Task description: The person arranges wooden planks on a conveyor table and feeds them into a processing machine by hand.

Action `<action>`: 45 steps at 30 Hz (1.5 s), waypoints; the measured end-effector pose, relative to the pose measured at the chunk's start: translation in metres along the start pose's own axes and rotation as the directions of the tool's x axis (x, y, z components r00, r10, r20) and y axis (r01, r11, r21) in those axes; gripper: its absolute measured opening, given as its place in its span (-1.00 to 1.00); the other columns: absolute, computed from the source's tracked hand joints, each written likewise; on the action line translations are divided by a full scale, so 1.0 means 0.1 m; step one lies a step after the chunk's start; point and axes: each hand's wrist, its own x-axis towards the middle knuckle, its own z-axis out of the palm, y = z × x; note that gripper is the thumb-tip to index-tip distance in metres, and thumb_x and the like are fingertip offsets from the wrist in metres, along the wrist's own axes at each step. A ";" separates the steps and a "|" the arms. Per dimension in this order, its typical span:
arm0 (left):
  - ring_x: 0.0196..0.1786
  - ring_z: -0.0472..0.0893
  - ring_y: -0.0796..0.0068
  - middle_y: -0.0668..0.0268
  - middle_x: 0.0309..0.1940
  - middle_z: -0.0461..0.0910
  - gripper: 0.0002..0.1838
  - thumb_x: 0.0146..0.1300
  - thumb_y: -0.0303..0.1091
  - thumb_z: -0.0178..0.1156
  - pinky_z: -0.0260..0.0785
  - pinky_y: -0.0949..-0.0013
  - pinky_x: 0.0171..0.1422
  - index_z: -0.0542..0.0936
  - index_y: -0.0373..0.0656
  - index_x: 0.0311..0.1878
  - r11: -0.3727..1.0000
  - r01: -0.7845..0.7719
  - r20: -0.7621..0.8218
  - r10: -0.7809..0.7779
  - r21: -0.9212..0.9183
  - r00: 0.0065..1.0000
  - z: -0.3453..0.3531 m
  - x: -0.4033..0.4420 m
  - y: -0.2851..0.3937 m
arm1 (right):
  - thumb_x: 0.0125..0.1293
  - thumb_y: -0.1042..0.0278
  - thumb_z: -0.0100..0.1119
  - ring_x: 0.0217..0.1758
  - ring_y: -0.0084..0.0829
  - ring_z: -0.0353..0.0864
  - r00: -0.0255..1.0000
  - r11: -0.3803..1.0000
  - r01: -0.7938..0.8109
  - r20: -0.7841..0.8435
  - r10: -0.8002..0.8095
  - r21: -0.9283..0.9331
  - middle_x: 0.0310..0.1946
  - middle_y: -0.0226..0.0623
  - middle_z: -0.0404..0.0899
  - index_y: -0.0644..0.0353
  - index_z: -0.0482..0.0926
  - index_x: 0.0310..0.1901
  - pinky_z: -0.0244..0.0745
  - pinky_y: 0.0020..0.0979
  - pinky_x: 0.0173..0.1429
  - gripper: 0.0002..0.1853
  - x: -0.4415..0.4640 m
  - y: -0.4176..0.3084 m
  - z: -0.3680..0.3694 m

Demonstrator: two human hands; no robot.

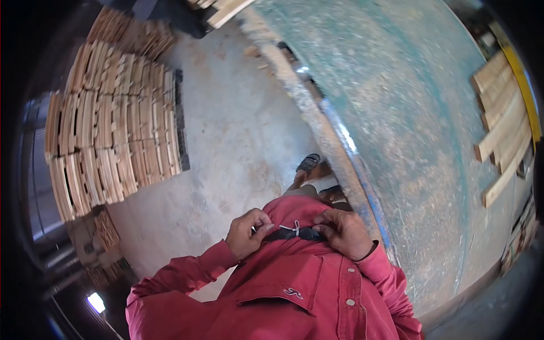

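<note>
- Nearest me: red cloth shirt (255,272), white curled pocket logo (293,293).
- Black strap (309,233), white string (296,228) knotted on it, at waist.
- Left hand (246,233), right hand (347,233) beside it, fingers curled; can't tell if clamped.

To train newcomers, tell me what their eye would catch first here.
Probably the red shirt at bottom centre, with left hand and right hand at a dark band, a white tie between them. Then the stacked wooden slats at left and the scuffed green surface at right.
</note>
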 end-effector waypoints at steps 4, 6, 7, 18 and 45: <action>-0.17 0.64 0.58 0.33 -0.18 0.65 -0.79 0.42 -0.38 0.34 0.47 0.46 -0.26 0.59 -0.18 0.04 0.998 0.054 0.124 -0.052 -0.016 0.991 -0.25 -0.16 -0.15 | 0.28 0.10 0.42 -0.11 -0.05 0.73 0.966 0.966 0.146 0.240 -0.093 -0.214 -0.21 -0.16 0.69 0.11 0.75 -0.13 0.61 -0.11 -0.04 -0.72 0.30 -0.28 0.09; -0.04 0.63 0.45 0.23 -0.08 0.64 -0.72 0.46 -0.28 0.30 0.48 0.37 -0.08 0.59 -0.19 0.13 0.997 0.074 0.054 -0.073 -0.005 0.996 -0.27 -0.14 -0.19 | 0.29 0.04 0.40 -0.08 -0.05 0.72 0.939 0.947 0.160 0.340 -0.059 -0.278 -0.18 -0.15 0.68 0.08 0.75 -0.11 0.60 -0.08 -0.01 -0.69 0.41 -0.44 0.13; 0.02 0.62 0.34 0.17 -0.05 0.63 -0.68 0.48 -0.23 0.27 0.48 0.30 0.06 0.59 -0.20 0.16 0.999 0.015 -0.033 -0.013 0.042 0.999 -0.22 -0.08 -0.27 | 0.29 0.04 0.40 -0.06 -0.04 0.72 0.920 0.938 0.158 0.390 -0.027 -0.307 -0.15 -0.13 0.68 0.07 0.75 -0.09 0.60 -0.07 0.00 -0.69 0.48 -0.49 0.14; -0.03 0.56 0.51 0.28 -0.14 0.62 -0.65 0.55 -0.06 0.21 0.44 0.40 0.11 0.61 -0.19 0.05 0.823 0.549 0.094 -0.541 -0.145 0.836 0.07 0.54 -1.07 | 0.29 0.19 0.40 -0.02 0.00 0.69 0.940 0.947 0.282 0.241 -0.241 -0.152 -0.10 -0.08 0.66 0.13 0.72 -0.01 0.59 -0.08 0.02 -0.70 0.76 -0.50 0.58; -0.11 0.58 0.47 0.36 -0.12 0.57 -0.70 0.35 -0.38 0.41 0.47 0.36 0.06 0.57 -0.19 0.06 0.976 -0.165 -0.250 0.127 -0.139 0.960 -0.36 0.25 -1.41 | 0.46 -0.08 0.18 -0.18 0.06 0.71 0.923 0.978 0.115 0.382 -0.041 -0.172 -0.31 0.02 0.71 0.16 0.74 -0.25 0.54 -0.02 -0.07 -0.57 0.78 -0.37 0.81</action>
